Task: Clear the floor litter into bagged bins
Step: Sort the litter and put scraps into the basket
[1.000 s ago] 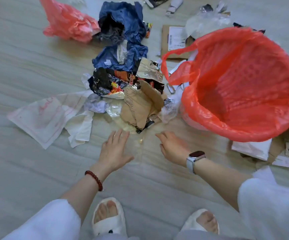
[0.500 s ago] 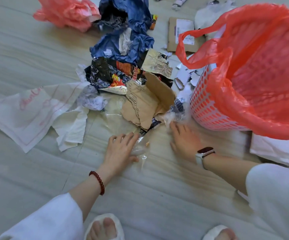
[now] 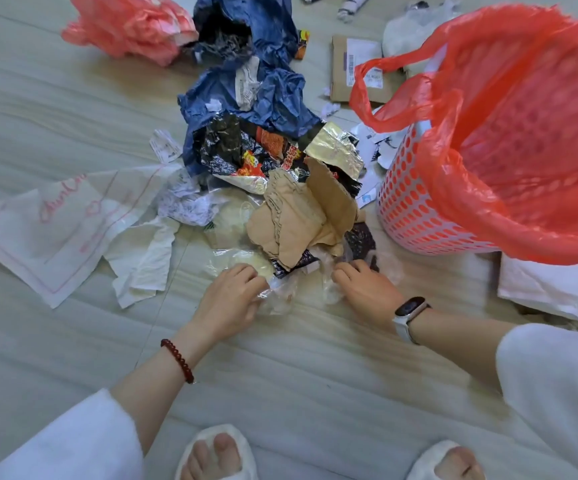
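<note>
One bin (image 3: 415, 209) dominates the scene, a white perforated basket lined with a red bag (image 3: 523, 133) whose loose handles flop over its rim; it stands tilted on the pale floor (image 3: 55, 109), and everything else is placed from it. Left of the bin, well apart, lies a big white printed sheet (image 3: 55, 230) with pink lettering, flat on the floor; between that sheet and the bin sits the main heap of litter. At the far end of the heap is crumpled blue plastic (image 3: 263, 91), with a second red bag (image 3: 131, 27) bunched beyond it; nearer the bin comes a black and orange snack wrapper (image 3: 246, 150) with a foil flap (image 3: 336, 150) touching it; nearer still, just beside the bin's wall, a torn brown cardboard piece (image 3: 301, 216) stands partly upright. Behind the bin a flat cardboard envelope (image 3: 346, 71) with a label lies on the floor; on the bin's near side rests a white packet (image 3: 540, 285). In front of the brown cardboard, thin clear plastic film (image 3: 280, 292) is spread (hard to trace, being see-through); the left hand (image 3: 228, 299) has its fingers curled, its grip pinching the film's edge; the right hand (image 3: 363, 289), closer to the bin, has its grip closed on the same film with fingers bent into it. The left wrist carries a red bead bracelet (image 3: 178, 360); the right a watch (image 3: 410, 311) with a white strap.
</note>
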The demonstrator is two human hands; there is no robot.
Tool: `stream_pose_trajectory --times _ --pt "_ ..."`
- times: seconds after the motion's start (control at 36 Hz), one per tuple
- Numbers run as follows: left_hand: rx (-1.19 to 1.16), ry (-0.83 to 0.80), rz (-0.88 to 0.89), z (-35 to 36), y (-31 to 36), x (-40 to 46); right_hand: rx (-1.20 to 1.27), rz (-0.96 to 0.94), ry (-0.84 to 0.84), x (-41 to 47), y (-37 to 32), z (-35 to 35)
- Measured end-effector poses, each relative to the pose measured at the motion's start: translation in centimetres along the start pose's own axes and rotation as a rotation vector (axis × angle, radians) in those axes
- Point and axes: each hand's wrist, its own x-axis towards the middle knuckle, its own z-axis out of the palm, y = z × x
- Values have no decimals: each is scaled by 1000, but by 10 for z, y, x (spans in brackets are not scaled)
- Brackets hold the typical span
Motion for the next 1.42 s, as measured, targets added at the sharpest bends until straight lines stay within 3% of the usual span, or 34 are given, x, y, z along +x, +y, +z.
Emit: stream_pose_trajectory --times 0.14,0.33,0.44,0.58,0.69,0.75,0.89,0.97,1.06,1.14,1.22,1.31,1.42 --pt "-290 121 -220 -20 6 2 257 94 -3 7 0 -7" --pt "-748 284 -452 -68 17 18 567 171 397 21 -12 -54" --pt "-1055 337 -541 -98 21 33 843 217 501 29 -25 -90" --pt "-1365 214 -527 -126 19 33 1097 178 558 30 -32 -121" --pt "-1504 -23 -432 -135 23 25 1266 87 422 25 -39 -137" --pt "-1418 41 -425 -132 32 28 1328 87 273 21 -44 -138" --pt "-753 398 -336 -105 58 38 1429 95 -39 17 -52 -138" --pt "-512 528 -232 -97 69 38 1406 14 -62 9 -54 -149" --pt "-568 576 -285 -103 71 41 1233 -44 -18 2 -53 -152" --pt "-599 581 -228 -118 73 45 1124 3 119 -1 -49 -165" --pt "-628 694 -120 -145 78 53 1086 10 312 -12 -41 -195" --pt "-688 818 -6 -176 89 65 1050 -3 571 -32 -22 -238" --pt "-702 797 88 -206 115 93 1176 20 932 -68 20 -290"
